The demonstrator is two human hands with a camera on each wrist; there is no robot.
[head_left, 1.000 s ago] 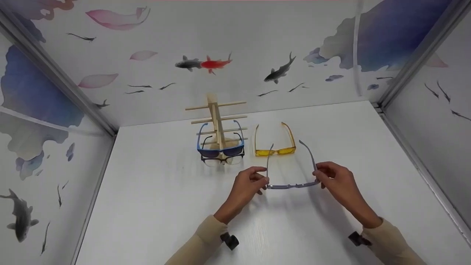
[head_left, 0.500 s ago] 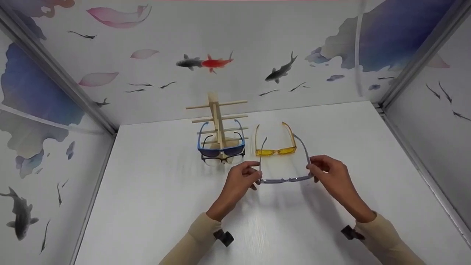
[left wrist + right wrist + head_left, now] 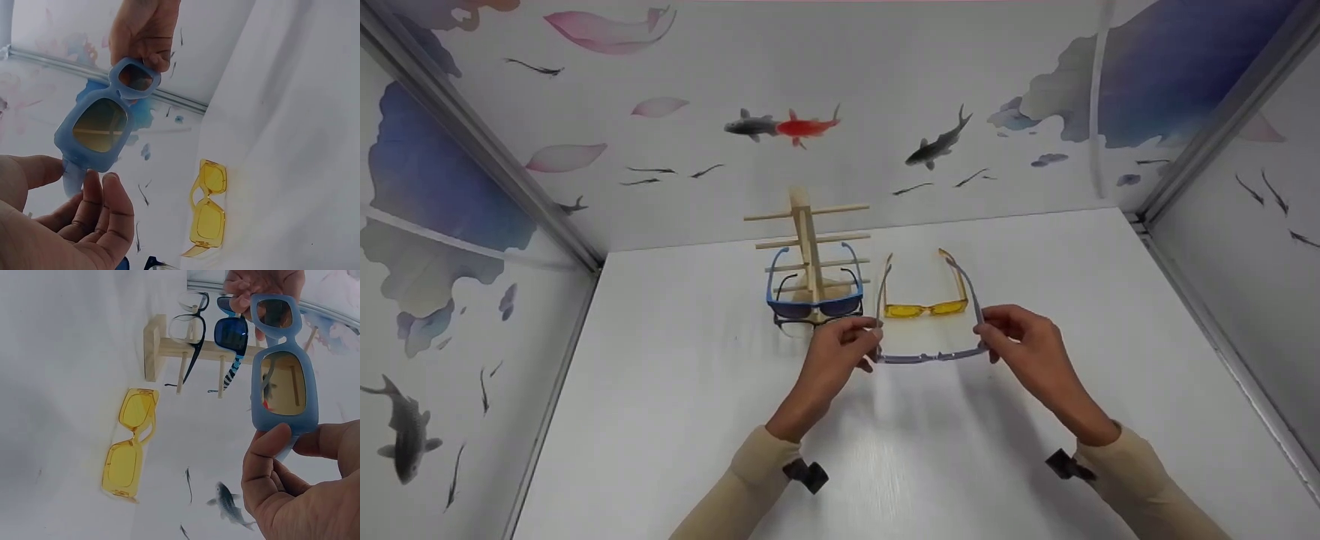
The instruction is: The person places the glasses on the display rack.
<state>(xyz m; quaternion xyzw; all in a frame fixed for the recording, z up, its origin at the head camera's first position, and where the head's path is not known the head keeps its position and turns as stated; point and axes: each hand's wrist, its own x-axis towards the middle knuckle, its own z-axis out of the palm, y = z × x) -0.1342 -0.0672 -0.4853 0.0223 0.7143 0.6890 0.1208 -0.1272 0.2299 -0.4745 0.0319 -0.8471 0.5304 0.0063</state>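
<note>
Light blue-framed sunglasses point(image 3: 931, 358) are held up above the table, temples unfolded and pointing away from me. My left hand point(image 3: 840, 349) pinches the left temple close to its hinge, thumb against fingers. On the other side, my right hand point(image 3: 1024, 337) pinches the right temple in the same way. Brownish lenses in the thick frame show in the left wrist view, with the left hand point(image 3: 84, 216) at the near end. The right hand point(image 3: 304, 478) grips the near hinge end in the right wrist view.
Yellow glasses point(image 3: 926, 309) lie on the white table point(image 3: 675, 390) just beyond the held pair. A wooden display rack point(image 3: 802, 225) stands at the back, left of them. Blue sunglasses point(image 3: 814, 307) and black-framed clear glasses point(image 3: 194, 332) hang on its lower rods. Printed panels enclose the table.
Both hands have carried the light blue sunglasses left and away from me, nearer the rack. The left hand now overlaps the lowest glasses on the rack in the head view.
</note>
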